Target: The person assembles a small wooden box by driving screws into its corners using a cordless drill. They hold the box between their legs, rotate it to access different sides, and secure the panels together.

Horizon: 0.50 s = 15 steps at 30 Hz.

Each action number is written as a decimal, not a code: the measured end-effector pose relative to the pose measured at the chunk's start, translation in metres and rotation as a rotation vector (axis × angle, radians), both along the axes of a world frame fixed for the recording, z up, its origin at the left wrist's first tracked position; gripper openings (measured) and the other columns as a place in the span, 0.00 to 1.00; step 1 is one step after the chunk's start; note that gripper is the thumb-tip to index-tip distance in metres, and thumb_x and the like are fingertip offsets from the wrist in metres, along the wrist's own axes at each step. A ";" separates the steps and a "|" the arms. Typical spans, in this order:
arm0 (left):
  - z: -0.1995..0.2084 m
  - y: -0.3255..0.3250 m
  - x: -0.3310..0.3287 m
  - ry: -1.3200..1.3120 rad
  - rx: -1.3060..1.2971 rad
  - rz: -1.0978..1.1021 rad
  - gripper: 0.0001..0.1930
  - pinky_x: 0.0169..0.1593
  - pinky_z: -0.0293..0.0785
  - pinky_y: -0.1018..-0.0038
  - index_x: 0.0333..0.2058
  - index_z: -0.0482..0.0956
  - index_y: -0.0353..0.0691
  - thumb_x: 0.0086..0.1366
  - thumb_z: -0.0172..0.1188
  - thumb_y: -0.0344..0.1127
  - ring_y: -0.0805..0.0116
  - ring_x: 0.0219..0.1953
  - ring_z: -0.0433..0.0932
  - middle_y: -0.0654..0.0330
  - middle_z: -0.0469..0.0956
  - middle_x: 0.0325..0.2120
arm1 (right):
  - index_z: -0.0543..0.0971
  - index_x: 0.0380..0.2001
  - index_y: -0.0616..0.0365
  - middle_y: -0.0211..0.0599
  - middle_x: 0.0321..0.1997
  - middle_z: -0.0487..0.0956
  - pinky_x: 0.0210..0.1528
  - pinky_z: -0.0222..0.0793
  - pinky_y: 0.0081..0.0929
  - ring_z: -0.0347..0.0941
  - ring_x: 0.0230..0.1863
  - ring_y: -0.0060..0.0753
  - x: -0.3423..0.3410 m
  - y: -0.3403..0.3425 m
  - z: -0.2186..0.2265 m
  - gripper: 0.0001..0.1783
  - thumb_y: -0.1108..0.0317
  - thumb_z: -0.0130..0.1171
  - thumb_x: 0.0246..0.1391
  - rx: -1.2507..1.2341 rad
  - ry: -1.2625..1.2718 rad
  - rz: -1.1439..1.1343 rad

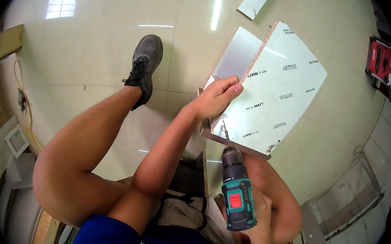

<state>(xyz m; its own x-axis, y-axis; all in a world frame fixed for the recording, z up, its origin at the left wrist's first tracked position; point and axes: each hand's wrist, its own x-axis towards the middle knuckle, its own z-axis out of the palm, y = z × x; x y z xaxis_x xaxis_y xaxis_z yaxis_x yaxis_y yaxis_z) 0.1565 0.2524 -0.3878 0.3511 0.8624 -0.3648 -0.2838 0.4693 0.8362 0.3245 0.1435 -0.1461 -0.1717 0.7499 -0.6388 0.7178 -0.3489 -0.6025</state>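
My left hand (pixel 217 96) grips the near-left edge of a white panel (pixel 288 86) with printed film on its face and raw chipboard along its edge. A teal and black cordless drill (pixel 239 199) with a red switch is in my right hand (pixel 262 215), whose fingers are partly hidden behind it. The drill's bit (pixel 226 134) points away from me, over the panel's near-left corner; whether it touches cannot be told. Along the panel's near end runs a brown board edge (pixel 238 144). A second pale panel (pixel 239 55) shows behind, to the left.
Farther off on the glossy tiled floor (pixel 102 61) lies a narrow white board (pixel 256 2). A red case (pixel 381 62) stands at the far right. Yellow cable (pixel 28 110) trails at the left, near a small white frame (pixel 16 142). My left shoe (pixel 147 61) is planted left of the panels.
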 end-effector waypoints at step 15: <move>-0.001 -0.009 0.007 0.095 0.108 0.164 0.25 0.32 0.57 0.79 0.26 0.62 0.42 0.80 0.32 0.52 0.80 0.28 0.55 0.73 0.57 0.23 | 0.77 0.49 0.62 0.48 0.33 0.81 0.35 0.77 0.36 0.81 0.32 0.49 -0.001 0.011 0.007 0.36 0.58 0.75 0.34 -0.076 0.030 0.024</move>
<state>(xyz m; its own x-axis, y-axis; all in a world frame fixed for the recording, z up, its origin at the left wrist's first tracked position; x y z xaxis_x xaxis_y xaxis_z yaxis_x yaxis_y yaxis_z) 0.1638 0.2437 -0.3892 0.1716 0.9410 -0.2916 -0.2659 0.3292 0.9060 0.3237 0.1543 -0.1389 -0.2093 0.6947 -0.6882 0.7086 -0.3772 -0.5963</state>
